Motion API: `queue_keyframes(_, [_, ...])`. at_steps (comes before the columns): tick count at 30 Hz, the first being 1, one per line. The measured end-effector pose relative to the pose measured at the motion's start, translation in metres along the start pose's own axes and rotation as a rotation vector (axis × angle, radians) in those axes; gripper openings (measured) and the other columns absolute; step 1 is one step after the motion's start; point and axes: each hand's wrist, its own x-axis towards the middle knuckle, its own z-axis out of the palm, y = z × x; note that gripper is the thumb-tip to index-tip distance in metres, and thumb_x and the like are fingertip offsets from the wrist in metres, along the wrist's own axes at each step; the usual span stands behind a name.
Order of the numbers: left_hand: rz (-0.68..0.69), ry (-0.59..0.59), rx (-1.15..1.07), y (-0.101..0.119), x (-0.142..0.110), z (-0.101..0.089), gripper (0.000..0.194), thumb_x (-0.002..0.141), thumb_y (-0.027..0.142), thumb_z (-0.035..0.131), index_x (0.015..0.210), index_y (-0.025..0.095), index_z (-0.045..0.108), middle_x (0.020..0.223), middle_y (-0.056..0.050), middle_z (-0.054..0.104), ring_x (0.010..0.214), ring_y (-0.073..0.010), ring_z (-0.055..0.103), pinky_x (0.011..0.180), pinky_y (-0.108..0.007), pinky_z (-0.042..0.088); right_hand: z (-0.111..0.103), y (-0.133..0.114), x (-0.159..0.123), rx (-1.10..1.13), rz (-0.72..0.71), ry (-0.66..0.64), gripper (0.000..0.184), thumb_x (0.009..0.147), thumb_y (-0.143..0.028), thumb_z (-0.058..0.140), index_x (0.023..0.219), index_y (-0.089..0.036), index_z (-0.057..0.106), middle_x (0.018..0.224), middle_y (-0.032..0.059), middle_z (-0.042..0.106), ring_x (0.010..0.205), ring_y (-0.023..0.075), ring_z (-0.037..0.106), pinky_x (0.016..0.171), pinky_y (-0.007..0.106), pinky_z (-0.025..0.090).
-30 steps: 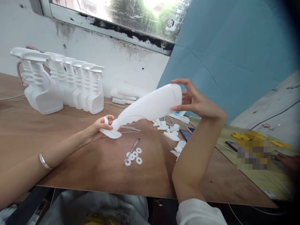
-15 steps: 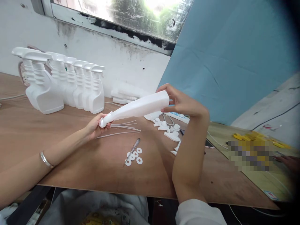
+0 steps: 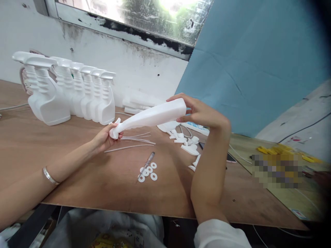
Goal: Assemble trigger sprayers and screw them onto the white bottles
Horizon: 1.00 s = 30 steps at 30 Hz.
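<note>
A white plastic spray bottle point(image 3: 155, 114) is held nearly level above the table, its wide base to the right and its neck to the left. My right hand point(image 3: 192, 109) is closed around the base, thumb below and fingers above and behind. At the neck, my left hand point(image 3: 105, 137) grips a white spray head point(image 3: 115, 131), which is partly covered by the fingers. Below lie thin white tubes point(image 3: 137, 138). Several white ring washers point(image 3: 153, 176) rest nearer me, with a clear-handled screwdriver point(image 3: 150, 158) lying across some of them.
Assembled white spray bottles point(image 3: 55, 100) stand in a row at the back left. Loose white spray-head parts point(image 3: 190, 148) lie right of centre, near a phone point(image 3: 231, 157). Further right, a co-worker's hand point(image 3: 322, 179) is at a table point(image 3: 310, 203) with yellow items point(image 3: 274, 150).
The spray head has turned at the bottle's neck, so that a part of it now sticks up. The bottle has shifted slightly, and both hands stay on it.
</note>
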Motion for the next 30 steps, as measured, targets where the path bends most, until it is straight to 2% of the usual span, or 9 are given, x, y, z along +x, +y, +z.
queue_keyframes(4, [0.085,-0.038,0.028,-0.001,-0.001,0.000,0.022,0.066,0.007,0.060,0.087,0.011,0.054,0.074,-0.005,0.057,0.055,-0.0109,0.055,0.051,-0.020,0.049,0.000,0.004,0.000,0.001,0.010,0.005,0.049,0.060,-0.012,0.059,0.106,-0.027,0.052,0.105,0.0010,0.053,0.096,0.0234,0.049,0.076,0.037,0.046])
queue_keyframes(7, [0.128,-0.077,-0.002,-0.001,-0.004,0.002,0.021,0.064,0.002,0.060,0.082,0.010,0.054,0.075,-0.005,0.057,0.057,-0.0102,0.055,0.052,-0.019,0.050,-0.001,0.009,0.002,0.032,0.022,0.007,0.048,0.059,-0.012,0.060,0.104,-0.027,0.053,0.104,0.0008,0.053,0.095,0.0229,0.050,0.074,0.035,0.047])
queue_keyframes(11, [0.119,-0.051,-0.100,0.002,-0.005,0.006,0.008,0.073,0.011,0.054,0.081,0.010,0.055,0.075,-0.007,0.058,0.058,-0.0109,0.056,0.052,-0.019,0.051,0.000,0.016,0.006,0.128,0.050,-0.003,0.051,0.057,-0.013,0.062,0.105,-0.026,0.052,0.106,0.0009,0.054,0.095,0.0234,0.051,0.072,0.035,0.048])
queue_keyframes(15, [0.150,0.053,-0.145,0.003,0.002,0.002,0.009,0.081,0.022,0.049,0.081,0.013,0.052,0.069,-0.004,0.058,0.052,-0.0103,0.056,0.049,-0.019,0.051,0.015,0.027,0.007,0.247,0.097,0.012,0.053,0.058,-0.013,0.062,0.109,-0.025,0.051,0.106,0.0012,0.055,0.094,0.0217,0.051,0.074,0.036,0.047])
queue_keyframes(19, [0.215,0.164,-0.026,0.003,0.012,-0.010,0.013,0.077,0.020,0.056,0.088,0.015,0.050,0.064,-0.001,0.057,0.043,-0.0085,0.053,0.040,-0.017,0.047,0.054,0.048,-0.004,0.452,0.239,0.077,0.052,0.063,-0.019,0.063,0.112,-0.024,0.048,0.109,0.0015,0.055,0.090,0.0182,0.054,0.073,0.032,0.047])
queue_keyframes(21, [0.242,0.187,0.048,0.004,0.015,-0.016,0.019,0.072,0.016,0.063,0.088,0.014,0.052,0.064,-0.001,0.057,0.043,-0.0080,0.052,0.039,-0.016,0.046,0.083,0.061,-0.013,0.588,0.283,0.184,0.048,0.064,-0.026,0.064,0.110,-0.023,0.050,0.109,0.0025,0.056,0.088,0.0176,0.055,0.068,0.029,0.049])
queue_keyframes(25, [0.315,0.180,0.098,0.007,0.019,-0.023,0.023,0.062,0.011,0.070,0.081,0.009,0.056,0.075,-0.005,0.061,0.057,-0.0096,0.058,0.049,-0.016,0.051,0.140,0.077,-0.026,0.858,0.396,0.426,0.034,0.068,-0.036,0.060,0.098,-0.019,0.056,0.095,0.0032,0.061,0.075,0.0145,0.057,0.057,0.023,0.049])
queue_keyframes(27, [0.326,0.190,0.078,0.010,0.020,-0.024,0.024,0.060,0.007,0.069,0.080,0.010,0.057,0.081,-0.005,0.062,0.065,-0.0106,0.060,0.055,-0.016,0.052,0.161,0.078,-0.029,0.934,0.485,0.456,0.032,0.068,-0.039,0.060,0.091,-0.017,0.057,0.087,0.0040,0.062,0.066,0.0137,0.056,0.048,0.022,0.049])
queue_keyframes(30, [0.289,0.199,0.058,0.011,0.019,-0.024,0.025,0.057,-0.002,0.065,0.077,0.010,0.057,0.081,-0.005,0.063,0.071,-0.0121,0.060,0.061,-0.017,0.053,0.178,0.078,-0.033,0.984,0.533,0.501,0.033,0.068,-0.040,0.060,0.090,-0.017,0.057,0.085,0.0038,0.062,0.064,0.0140,0.056,0.044,0.022,0.049])
